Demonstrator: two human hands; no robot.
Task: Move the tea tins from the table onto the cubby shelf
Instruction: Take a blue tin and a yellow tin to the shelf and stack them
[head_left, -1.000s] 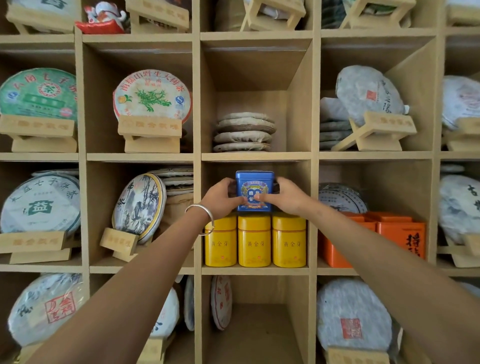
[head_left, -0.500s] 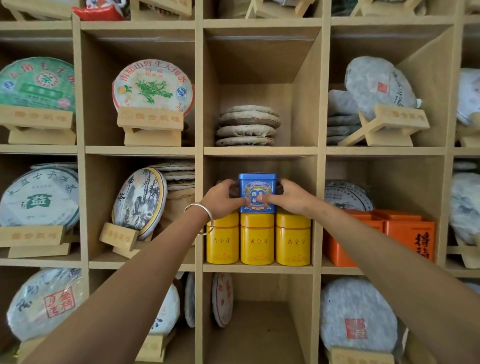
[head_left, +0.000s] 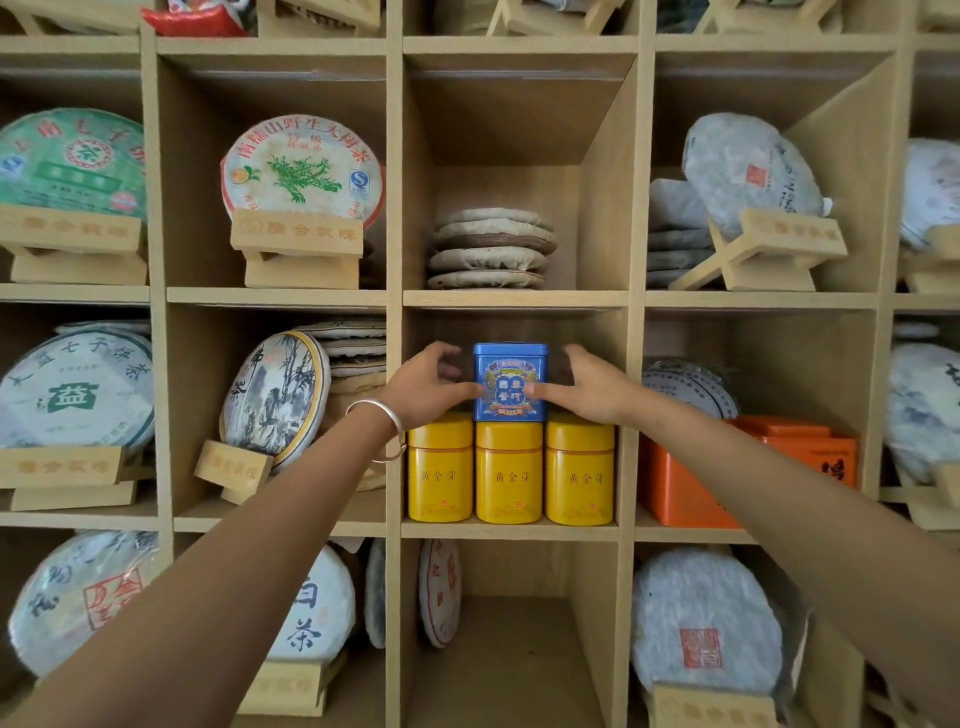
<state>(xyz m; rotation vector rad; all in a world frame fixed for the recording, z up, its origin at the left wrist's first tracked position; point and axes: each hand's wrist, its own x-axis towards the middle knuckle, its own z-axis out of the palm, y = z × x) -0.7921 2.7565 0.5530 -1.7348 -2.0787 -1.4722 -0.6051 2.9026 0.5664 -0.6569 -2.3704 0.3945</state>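
Observation:
A blue square tea tin (head_left: 510, 371) stands upright on top of the middle yellow tin (head_left: 509, 473) in the centre cubby of the wooden shelf (head_left: 511, 530). Two more yellow tins, the left one (head_left: 440, 475) and the right one (head_left: 579, 475), flank it in a row. My left hand (head_left: 423, 387) and my right hand (head_left: 589, 384) clasp the blue tin from either side, thumbs on its front face, fingers curled behind. A silver bangle (head_left: 382, 426) circles my left wrist.
Orange boxes (head_left: 691, 483) fill the cubby to the right. Round paper-wrapped tea cakes on wooden stands occupy most other cubbies, such as the bamboo-print cake (head_left: 275, 395). A stack of flat cakes (head_left: 491, 249) lies in the cubby above. The cubby below (head_left: 519, 649) holds one upright cake at its left.
The view has shifted slightly. Both hands stay on the blue tin, which remains seated on the middle yellow tin.

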